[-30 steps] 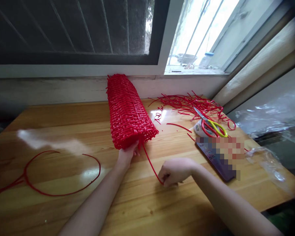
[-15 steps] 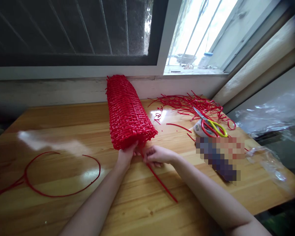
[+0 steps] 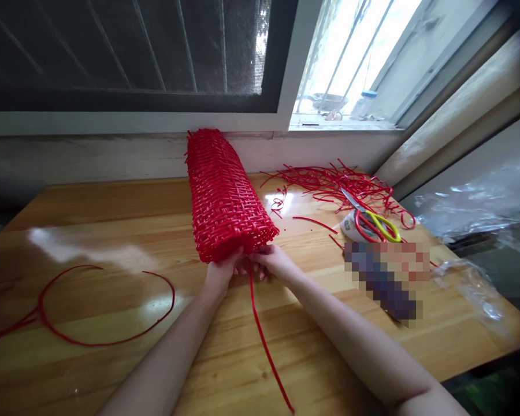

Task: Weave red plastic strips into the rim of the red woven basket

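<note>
A red woven basket lies on its side on the wooden table, its open rim facing me and its far end against the wall below the window. My left hand is closed on the lower rim, with some fingers hidden inside or behind it. Beside it, my right hand is at the rim's right side, fingers bent together around the upper part of a red plastic strand. That strand hangs from the rim between my hands and runs toward me over the tabletop. The exact pinch is partly hidden.
Loose red strands are heaped at the back right. Scissors with red and yellow handles rest on a white roll. A blurred-out object lies nearer. At left is a looped red strand; clear plastic wrap covers the right edge.
My right hand has moved up and left to the basket's rim. The strand's free end now reaches farther toward me and hangs more steeply. My left hand stays at the rim.
</note>
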`<state>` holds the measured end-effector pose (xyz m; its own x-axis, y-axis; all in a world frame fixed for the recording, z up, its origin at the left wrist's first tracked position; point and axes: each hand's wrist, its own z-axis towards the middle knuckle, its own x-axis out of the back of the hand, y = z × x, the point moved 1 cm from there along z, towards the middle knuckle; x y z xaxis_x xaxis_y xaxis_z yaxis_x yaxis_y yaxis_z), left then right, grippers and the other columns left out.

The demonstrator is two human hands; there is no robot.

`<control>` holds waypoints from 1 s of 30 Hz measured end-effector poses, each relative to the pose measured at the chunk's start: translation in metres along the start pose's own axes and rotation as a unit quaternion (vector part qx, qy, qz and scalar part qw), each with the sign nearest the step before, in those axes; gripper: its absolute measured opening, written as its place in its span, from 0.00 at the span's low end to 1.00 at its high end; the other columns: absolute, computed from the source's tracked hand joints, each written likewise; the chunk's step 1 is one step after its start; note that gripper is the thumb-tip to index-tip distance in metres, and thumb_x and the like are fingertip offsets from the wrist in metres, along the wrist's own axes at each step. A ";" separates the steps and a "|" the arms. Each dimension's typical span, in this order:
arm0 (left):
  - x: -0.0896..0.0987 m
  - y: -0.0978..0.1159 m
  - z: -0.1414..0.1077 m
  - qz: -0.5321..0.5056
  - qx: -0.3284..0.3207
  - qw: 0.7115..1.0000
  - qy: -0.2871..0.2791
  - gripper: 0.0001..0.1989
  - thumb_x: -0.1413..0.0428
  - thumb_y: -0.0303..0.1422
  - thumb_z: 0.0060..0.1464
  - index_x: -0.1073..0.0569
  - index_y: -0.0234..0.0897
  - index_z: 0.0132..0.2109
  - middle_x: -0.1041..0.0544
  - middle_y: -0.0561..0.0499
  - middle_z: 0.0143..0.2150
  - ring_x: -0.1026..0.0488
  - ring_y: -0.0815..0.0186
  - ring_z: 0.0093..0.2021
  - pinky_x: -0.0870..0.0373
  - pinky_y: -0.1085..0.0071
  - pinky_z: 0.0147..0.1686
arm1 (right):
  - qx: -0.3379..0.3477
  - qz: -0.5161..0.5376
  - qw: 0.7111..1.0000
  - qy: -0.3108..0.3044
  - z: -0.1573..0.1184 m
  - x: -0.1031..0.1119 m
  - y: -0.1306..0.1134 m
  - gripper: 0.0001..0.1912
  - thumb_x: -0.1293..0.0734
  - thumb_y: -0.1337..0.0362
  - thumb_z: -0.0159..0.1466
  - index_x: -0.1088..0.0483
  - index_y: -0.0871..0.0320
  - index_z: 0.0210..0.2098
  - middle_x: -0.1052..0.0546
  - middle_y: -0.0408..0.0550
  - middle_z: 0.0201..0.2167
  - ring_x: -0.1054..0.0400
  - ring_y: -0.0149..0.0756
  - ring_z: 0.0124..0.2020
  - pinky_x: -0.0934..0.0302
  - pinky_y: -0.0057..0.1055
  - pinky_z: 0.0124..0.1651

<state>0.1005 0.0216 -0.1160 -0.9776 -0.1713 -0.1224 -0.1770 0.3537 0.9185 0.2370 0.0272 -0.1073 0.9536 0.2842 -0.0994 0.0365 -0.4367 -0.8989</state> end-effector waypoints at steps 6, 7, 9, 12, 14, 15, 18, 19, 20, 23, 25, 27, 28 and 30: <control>-0.001 -0.002 -0.001 -0.016 0.001 1.000 0.016 0.14 0.37 0.40 0.34 0.30 0.34 0.25 0.32 0.57 0.14 0.36 0.71 0.14 0.41 0.74 0.16 | -0.079 -0.155 0.953 -0.247 -0.017 0.014 -0.004 0.05 0.37 0.66 0.53 0.36 0.63 0.24 0.33 0.39 0.14 0.42 0.21 0.12 0.49 0.18 0.14; -0.002 -0.001 -0.002 -0.023 0.000 1.000 0.017 0.14 0.37 0.39 0.34 0.30 0.34 0.24 0.33 0.57 0.14 0.36 0.71 0.14 0.40 0.74 0.16 | -0.088 -0.187 0.941 -0.268 -0.019 0.016 -0.004 0.05 0.37 0.66 0.53 0.37 0.63 0.24 0.34 0.38 0.14 0.42 0.21 0.12 0.50 0.18 0.14; -0.002 0.000 -0.002 -0.035 0.001 0.999 0.019 0.15 0.36 0.39 0.33 0.32 0.35 0.23 0.34 0.58 0.14 0.37 0.72 0.14 0.39 0.74 0.16 | -0.091 -0.205 0.935 -0.274 -0.021 0.018 -0.005 0.06 0.37 0.65 0.54 0.38 0.62 0.25 0.34 0.38 0.15 0.42 0.21 0.12 0.50 0.17 0.14; -0.002 0.000 -0.002 -0.037 0.001 0.999 0.018 0.15 0.36 0.39 0.33 0.32 0.35 0.23 0.32 0.57 0.16 0.37 0.72 0.14 0.42 0.75 0.15 | -0.067 -0.144 0.963 -0.220 -0.020 0.013 -0.007 0.11 0.35 0.59 0.55 0.36 0.62 0.31 0.34 0.38 0.17 0.42 0.21 0.13 0.51 0.18 0.14; -0.001 -0.001 0.000 -0.032 -0.001 0.999 0.015 0.15 0.36 0.40 0.33 0.31 0.34 0.22 0.31 0.56 0.16 0.37 0.73 0.15 0.43 0.75 0.16 | -0.035 -0.089 0.982 -0.163 -0.017 0.007 -0.007 0.14 0.34 0.58 0.54 0.36 0.62 0.34 0.35 0.37 0.17 0.43 0.21 0.13 0.49 0.18 0.14; 0.000 -0.002 0.002 -0.030 -0.002 0.999 0.015 0.15 0.36 0.40 0.33 0.31 0.34 0.22 0.31 0.56 0.16 0.37 0.73 0.16 0.43 0.75 0.16 | -0.020 -0.068 0.987 -0.141 -0.016 0.003 -0.006 0.15 0.33 0.58 0.53 0.35 0.62 0.34 0.35 0.37 0.17 0.43 0.20 0.13 0.49 0.19 0.15; 0.001 -0.004 0.004 -0.034 0.001 0.999 0.011 0.15 0.36 0.40 0.33 0.31 0.34 0.22 0.31 0.55 0.17 0.35 0.71 0.18 0.40 0.74 0.18 | -0.006 -0.047 0.994 -0.102 -0.012 -0.004 -0.003 0.11 0.33 0.61 0.53 0.35 0.62 0.31 0.35 0.38 0.17 0.45 0.20 0.13 0.50 0.20 0.15; 0.001 -0.004 0.004 -0.036 0.001 0.999 0.013 0.15 0.36 0.40 0.33 0.31 0.34 0.22 0.31 0.55 0.17 0.34 0.71 0.19 0.40 0.74 0.18 | -0.005 -0.050 0.994 -0.092 -0.011 -0.005 -0.002 0.10 0.34 0.62 0.53 0.36 0.62 0.31 0.35 0.37 0.17 0.45 0.20 0.13 0.51 0.20 0.15; 0.001 -0.004 0.004 -0.036 0.001 0.999 0.014 0.15 0.36 0.39 0.33 0.32 0.34 0.22 0.31 0.55 0.17 0.34 0.71 0.18 0.40 0.75 0.17 | 0.000 -0.057 0.995 -0.084 -0.011 -0.005 -0.001 0.09 0.34 0.62 0.53 0.36 0.62 0.30 0.35 0.37 0.17 0.46 0.20 0.13 0.52 0.20 0.15; -0.001 -0.001 0.003 -0.040 0.005 0.999 0.015 0.16 0.36 0.39 0.32 0.33 0.35 0.21 0.34 0.57 0.14 0.40 0.73 0.14 0.44 0.75 0.14 | 0.043 -0.093 0.991 -0.090 -0.011 0.000 -0.002 0.07 0.35 0.65 0.52 0.37 0.61 0.27 0.36 0.37 0.18 0.47 0.20 0.15 0.53 0.20 0.16; -0.002 0.000 0.001 -0.047 0.010 0.999 0.012 0.16 0.36 0.39 0.33 0.35 0.35 0.21 0.36 0.59 0.13 0.43 0.75 0.12 0.46 0.76 0.12 | 0.068 -0.123 0.983 -0.117 -0.010 0.005 -0.004 0.06 0.35 0.66 0.53 0.37 0.61 0.26 0.37 0.37 0.18 0.47 0.21 0.16 0.53 0.20 0.18; -0.002 0.000 0.000 -0.048 0.012 0.999 0.017 0.17 0.36 0.40 0.33 0.36 0.35 0.20 0.38 0.60 0.12 0.45 0.76 0.11 0.48 0.77 0.11 | 0.076 -0.154 0.974 -0.147 -0.010 0.009 -0.005 0.05 0.36 0.67 0.53 0.37 0.62 0.26 0.37 0.37 0.18 0.47 0.21 0.17 0.53 0.21 0.19; -0.003 -0.001 0.000 -0.045 0.013 0.999 0.021 0.17 0.36 0.40 0.33 0.36 0.35 0.21 0.38 0.60 0.12 0.45 0.76 0.11 0.48 0.77 0.11 | 0.077 -0.170 0.969 -0.159 -0.009 0.010 -0.006 0.04 0.36 0.67 0.53 0.37 0.62 0.27 0.38 0.37 0.18 0.47 0.21 0.18 0.53 0.21 0.20; -0.004 -0.001 -0.001 -0.035 0.013 0.999 0.027 0.18 0.36 0.41 0.32 0.35 0.35 0.21 0.37 0.59 0.12 0.44 0.76 0.11 0.47 0.76 0.11 | 0.085 -0.204 0.959 -0.178 -0.008 0.012 -0.007 0.02 0.37 0.68 0.53 0.36 0.62 0.27 0.38 0.37 0.19 0.46 0.22 0.19 0.53 0.21 0.21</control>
<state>0.1048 0.0208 -0.1160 -0.9552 -0.2453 -0.1657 -0.2488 0.3618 0.8984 0.2505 0.0264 -0.0982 0.7061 0.6891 0.1634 0.3068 -0.0897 -0.9476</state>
